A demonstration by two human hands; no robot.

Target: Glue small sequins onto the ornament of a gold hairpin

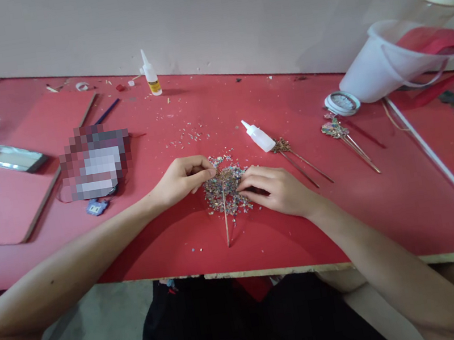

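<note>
A thin gold hairpin (226,216) lies on the red table (346,214), its ornate head resting in a small heap of tiny coloured chips (227,192). My left hand (180,178) pinches its fingertips together at the pin's head; what they hold is too small to name. My right hand (275,188) rests on the right side of the heap, fingers curled and pressed down among the chips.
A small white glue bottle (259,136) lies right of the heap, beside another gold hairpin (301,161) and a decorated one (349,142). An upright glue bottle (151,77) stands at the back. A red board (7,199) with a metal tray (7,157) lies left; a white bucket (382,62) right.
</note>
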